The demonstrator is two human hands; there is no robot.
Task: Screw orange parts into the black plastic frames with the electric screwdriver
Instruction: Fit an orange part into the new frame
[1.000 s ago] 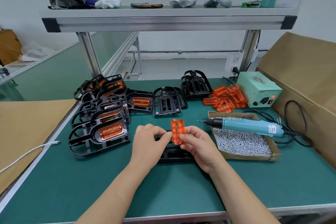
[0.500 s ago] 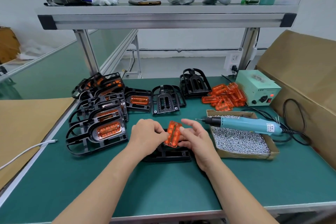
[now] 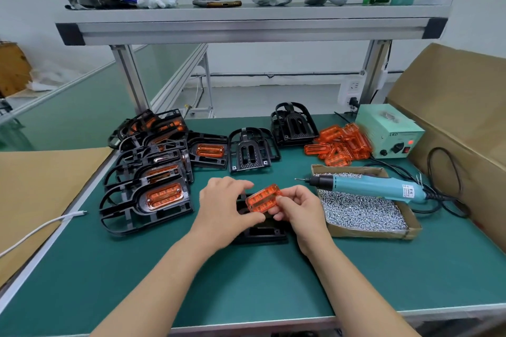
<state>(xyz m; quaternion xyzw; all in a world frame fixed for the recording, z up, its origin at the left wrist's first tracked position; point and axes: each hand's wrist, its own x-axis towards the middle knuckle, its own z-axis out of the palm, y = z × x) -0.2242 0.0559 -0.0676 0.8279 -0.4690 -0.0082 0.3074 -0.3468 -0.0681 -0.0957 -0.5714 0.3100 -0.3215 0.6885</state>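
One orange part [image 3: 262, 198] is pinched at its ends by the fingers of the left hand [image 3: 224, 205] and right hand [image 3: 298, 210]. It is held above one black frame [image 3: 260, 232] on the counter [image 3: 246, 282]; the hands largely hide this frame. Two bare frames [image 3: 250, 149] sit behind. One screwdriver [image 3: 369, 187] lies across the screw box [image 3: 364, 213]. The finished frames [image 3: 147, 172] and loose orange pieces [image 3: 342, 145] overlap, so their counts are unclear.

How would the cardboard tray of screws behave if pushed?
Probably heavy for its size: the cardboard tray is full of metal screws. Its thin walls may bend. The electric screwdriver resting across it could roll off.
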